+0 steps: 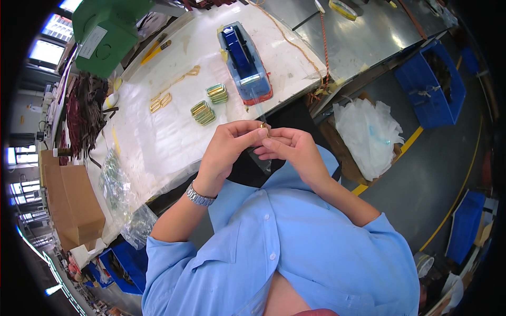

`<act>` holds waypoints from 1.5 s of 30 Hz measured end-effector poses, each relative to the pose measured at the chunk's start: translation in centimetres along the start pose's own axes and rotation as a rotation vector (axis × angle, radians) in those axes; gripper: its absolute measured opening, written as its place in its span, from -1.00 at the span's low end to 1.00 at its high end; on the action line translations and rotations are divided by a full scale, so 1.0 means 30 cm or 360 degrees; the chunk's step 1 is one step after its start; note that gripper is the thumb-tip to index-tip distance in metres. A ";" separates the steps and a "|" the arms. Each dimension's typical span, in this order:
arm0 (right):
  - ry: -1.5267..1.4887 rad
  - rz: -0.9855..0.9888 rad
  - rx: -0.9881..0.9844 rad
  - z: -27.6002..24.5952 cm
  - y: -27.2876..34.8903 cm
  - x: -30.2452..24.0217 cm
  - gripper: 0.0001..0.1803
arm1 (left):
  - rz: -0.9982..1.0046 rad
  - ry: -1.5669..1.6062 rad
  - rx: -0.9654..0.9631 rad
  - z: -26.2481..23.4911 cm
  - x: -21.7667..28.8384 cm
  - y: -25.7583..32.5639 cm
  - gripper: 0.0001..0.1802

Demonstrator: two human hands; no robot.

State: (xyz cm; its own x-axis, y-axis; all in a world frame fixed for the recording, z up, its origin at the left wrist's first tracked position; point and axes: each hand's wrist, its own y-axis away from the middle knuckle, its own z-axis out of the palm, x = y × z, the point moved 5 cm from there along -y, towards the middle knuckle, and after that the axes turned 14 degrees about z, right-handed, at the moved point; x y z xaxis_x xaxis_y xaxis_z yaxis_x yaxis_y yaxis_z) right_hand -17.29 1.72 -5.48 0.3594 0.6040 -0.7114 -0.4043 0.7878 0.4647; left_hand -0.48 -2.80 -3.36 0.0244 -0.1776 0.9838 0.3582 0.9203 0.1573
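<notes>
My left hand (224, 150) and my right hand (295, 150) meet in front of my chest, fingertips pinched together on a small gold metal piece (263, 126), mostly hidden by the fingers. A strip of clear tape (258, 108) runs from the blue tape dispenser (245, 66) at the table edge down to my fingertips. Left of the dispenser sit two bundles of stacked gold buckles, one nearer (202, 112) and one farther (216, 93). Several loose gold buckles (161, 102) lie farther left on the white table covering.
A green bin (108, 34) and dark red strips (87, 108) occupy the table's left side. Clear plastic bags (113, 179) lie near a cardboard box (76, 203). To the right, white plastic bags (366, 137) fill a carton, and a blue crate (421, 102) stands on the floor.
</notes>
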 end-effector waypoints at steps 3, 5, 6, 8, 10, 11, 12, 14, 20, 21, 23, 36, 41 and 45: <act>-0.0083 0.0053 -0.0163 0.009 0.018 -0.004 -0.53 | -0.0109 -0.0028 -0.0046 -0.017 -0.005 -0.003 -0.62; -0.0238 0.0118 -0.0253 0.000 0.023 0.002 -0.52 | -0.0135 0.0014 -0.0102 -0.012 0.009 -0.010 -0.62; -0.0387 0.0184 -0.0344 -0.002 0.023 0.006 -0.51 | -0.0140 0.0008 -0.0109 -0.012 0.013 -0.013 -0.62; -0.0600 0.0293 -0.0433 -0.010 0.027 0.001 -0.50 | -0.0113 0.0002 -0.0128 -0.012 0.020 -0.015 -0.64; -0.0812 0.0405 -0.0522 0.002 0.040 -0.004 -0.49 | -0.0147 0.0023 -0.0110 -0.022 0.011 -0.012 -0.65; -0.0863 0.0519 -0.0547 0.015 0.046 -0.005 -0.52 | -0.0170 0.0045 -0.0088 -0.027 0.008 -0.013 -0.65; -0.0913 0.0634 -0.0572 0.023 0.050 -0.001 -0.55 | -0.0173 0.0044 -0.0090 -0.026 0.011 -0.012 -0.65; -0.0507 0.0592 -0.0550 -0.009 0.056 -0.001 -0.60 | -0.0225 0.0095 -0.0042 -0.028 0.020 -0.002 -0.64; 0.0612 -0.0312 0.0104 -0.058 0.023 -0.078 -0.45 | -0.0366 0.0237 -0.0117 -0.028 0.025 -0.017 -0.61; 0.0611 -0.0314 0.0102 -0.063 0.001 -0.077 -0.45 | -0.0365 0.0233 -0.0115 -0.029 0.029 -0.020 -0.61; 0.0625 -0.0355 -0.0140 -0.049 -0.047 -0.061 -0.31 | -0.0457 0.0291 -0.0133 -0.028 0.033 -0.019 -0.59; 0.0432 -0.0391 -0.0197 -0.005 -0.098 -0.100 -0.21 | -0.0767 0.0422 -0.0110 -0.060 0.012 -0.082 -0.60; 0.0315 -0.0397 -0.0048 -0.028 -0.067 -0.122 -0.26 | -0.0868 0.0442 -0.0149 -0.018 0.015 -0.129 -0.64; 0.0201 -0.0412 -0.0111 -0.013 -0.137 -0.032 -0.29 | -0.0893 0.0611 -0.0021 -0.082 -0.056 -0.094 -0.63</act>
State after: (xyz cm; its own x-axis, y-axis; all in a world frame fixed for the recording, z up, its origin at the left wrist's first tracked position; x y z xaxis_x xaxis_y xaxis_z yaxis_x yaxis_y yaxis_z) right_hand -16.29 -2.16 -6.91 0.3525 0.3610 -0.8633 -0.3715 0.9008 0.2250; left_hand 0.78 -5.95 -5.67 0.1599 -0.7404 0.6529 0.4246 0.6487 0.6316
